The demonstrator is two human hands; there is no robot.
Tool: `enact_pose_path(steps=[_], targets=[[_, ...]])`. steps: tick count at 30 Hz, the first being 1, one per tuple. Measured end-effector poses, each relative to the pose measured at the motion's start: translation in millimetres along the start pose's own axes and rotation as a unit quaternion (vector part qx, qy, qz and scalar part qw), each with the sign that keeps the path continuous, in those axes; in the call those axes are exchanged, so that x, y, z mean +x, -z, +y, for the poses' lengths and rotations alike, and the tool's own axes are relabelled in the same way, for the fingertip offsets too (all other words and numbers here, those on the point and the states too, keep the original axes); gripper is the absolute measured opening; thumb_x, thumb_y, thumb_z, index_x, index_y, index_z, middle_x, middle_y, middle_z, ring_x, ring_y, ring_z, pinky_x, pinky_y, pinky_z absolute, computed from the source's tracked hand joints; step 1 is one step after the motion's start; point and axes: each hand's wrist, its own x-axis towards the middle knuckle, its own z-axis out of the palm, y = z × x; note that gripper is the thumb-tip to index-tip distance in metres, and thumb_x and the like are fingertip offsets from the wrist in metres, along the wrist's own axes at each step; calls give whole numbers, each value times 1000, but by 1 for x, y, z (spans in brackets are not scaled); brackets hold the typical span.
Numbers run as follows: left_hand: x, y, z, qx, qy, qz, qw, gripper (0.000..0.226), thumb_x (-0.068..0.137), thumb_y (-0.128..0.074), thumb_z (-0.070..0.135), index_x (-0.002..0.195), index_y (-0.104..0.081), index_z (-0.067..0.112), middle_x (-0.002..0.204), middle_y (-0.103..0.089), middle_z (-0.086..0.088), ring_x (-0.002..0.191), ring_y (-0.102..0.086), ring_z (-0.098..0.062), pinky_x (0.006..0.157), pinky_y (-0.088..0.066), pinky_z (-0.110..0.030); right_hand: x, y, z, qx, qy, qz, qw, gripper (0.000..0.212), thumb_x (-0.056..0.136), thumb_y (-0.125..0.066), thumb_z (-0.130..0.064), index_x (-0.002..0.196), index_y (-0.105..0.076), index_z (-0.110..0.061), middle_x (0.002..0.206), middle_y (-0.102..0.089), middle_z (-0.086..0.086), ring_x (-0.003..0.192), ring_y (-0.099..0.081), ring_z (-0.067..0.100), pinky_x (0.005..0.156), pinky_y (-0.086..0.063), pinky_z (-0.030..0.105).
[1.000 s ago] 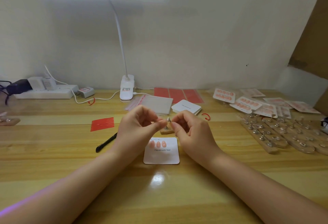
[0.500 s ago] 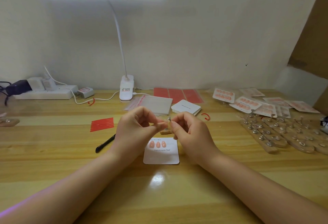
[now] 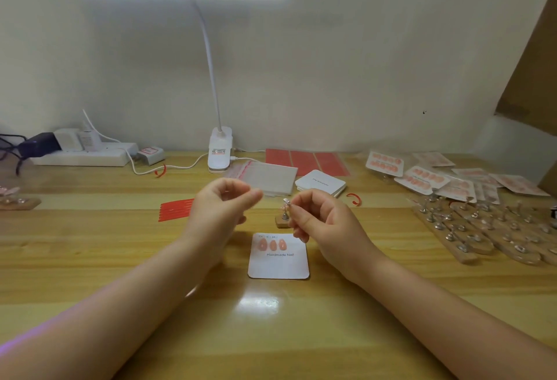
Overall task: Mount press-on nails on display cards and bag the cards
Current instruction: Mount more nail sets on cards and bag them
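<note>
Drawn apart since a second ago: left hand (image 3: 221,214) pulled away leftward, blurred, thumb and forefinger tips close together; whether anything sits between them, cannot tell. Right hand (image 3: 324,223) raised beside it, fingers curled, pinching a small metal stud (image 3: 286,202) with a pale nail on top, hard to make out.

Nearest, bare table (image 3: 271,334) between the forearms, with a lamp glare just below the card (image 3: 278,256). Card lying flat under and between the hands, square to the table edge, three pink nails (image 3: 272,245) in a row along its top left, the rest of its face blank but for print. Just beyond the right fingertips, a small wooden stand (image 3: 283,223), apart from the card's top edge.

Left of the left hand, red strips (image 3: 176,209), then open wood. Right of the right hand, open wood up to the wooden racks (image 3: 482,229) of studs.

Farther off, clear bags (image 3: 271,179) and a stack of blank cards (image 3: 320,184), side by side; a red hook (image 3: 354,199) near the stack. Behind, red sheets (image 3: 307,161), lamp (image 3: 220,153), power strip (image 3: 81,155) at the wall. Far right, bagged cards (image 3: 422,179) spread toward the table's edge.
</note>
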Motion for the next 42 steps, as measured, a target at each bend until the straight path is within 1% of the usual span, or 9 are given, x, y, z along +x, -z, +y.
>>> enact_pose_path(steps=[5, 11, 18, 25, 27, 31, 35, 38, 42], targets=[[6, 5, -2, -8, 7, -4, 1000, 22, 93, -60, 14, 112, -67, 22, 81, -61, 4, 68, -54, -8, 69, -50, -26, 4, 2, 7, 1, -50, 84, 995, 7, 95, -57, -15, 90, -61, -16, 73, -67, -4, 63, -61, 5, 61, -48, 18], [-6, -5, -9, 118, -55, -37, 991, 15, 93, -62, 22, 103, -70, 31, 91, -70, 11, 77, -63, -3, 65, -51, -12, 9, 11, 16, -68, -47, 182, 980, 11, 96, -53, -17, 88, -59, -19, 69, -68, -1, 58, -63, 3, 62, -51, 26], [-10, -9, -17, 271, -114, -57, 954, 18, 85, -71, 33, 102, -69, 33, 84, -67, 14, 77, -59, 5, 65, -44, -10, 11, 12, 19, -123, -28, 160, 979, 9, 90, -63, -18, 82, -61, -20, 69, -71, 0, 62, -69, 10, 61, -57, 32], [-10, -14, -16, 309, -125, -100, 937, 17, 91, -65, 26, 107, -69, 26, 100, -68, 15, 95, -59, 10, 81, -45, -11, 19, 14, 29, -300, -44, 160, 940, 14, 82, -72, -32, 70, -70, -25, 53, -53, -12, 56, -48, 0, 53, -34, 13], [-10, -14, -16, 307, -117, -98, 940, 18, 91, -65, 27, 108, -68, 27, 101, -68, 15, 97, -59, 7, 84, -46, -15, 19, 14, 30, -323, -65, 149, 932, 16, 83, -72, -34, 72, -73, -22, 53, -55, -11, 59, -49, 1, 54, -35, 15], [-10, -14, -17, 306, -117, -105, 939, 16, 89, -67, 29, 105, -68, 31, 98, -67, 18, 95, -58, 10, 76, -42, -5, 20, 14, 31, -350, -72, 118, 926, 17, 86, -70, -37, 82, -77, -22, 54, -57, -12, 59, -56, 10, 58, -44, 27], [-11, -13, -17, 303, -125, -104, 939, 14, 86, -69, 33, 100, -67, 38, 92, -66, 22, 94, -56, 13, 77, -39, -7, 19, 13, 29, -356, -61, 117, 925, 16, 86, -70, -35, 86, -78, -21, 54, -54, -15, 61, -57, 10, 62, -47, 27], [-11, -10, -17, 293, -162, -90, 938, 18, 81, -74, 33, 93, -66, 45, 89, -66, 29, 94, -55, 12, 75, -36, -3, 15, 10, 26, -338, -54, 147, 928, 10, 81, -72, -31, 74, -73, -24, 52, -53, -14, 58, -55, 7, 58, -46, 26], [-14, -9, -15, 276, -225, -72, 932, 27, 71, -79, 37, 91, -65, 48, 88, -66, 31, 91, -57, 8, 75, -36, -2, 6, 6, 21, -253, -30, 139, 957, 27, 83, -67, -29, 59, -65, -17, 45, -49, -10, 46, -44, 5, 49, -36, 22]])
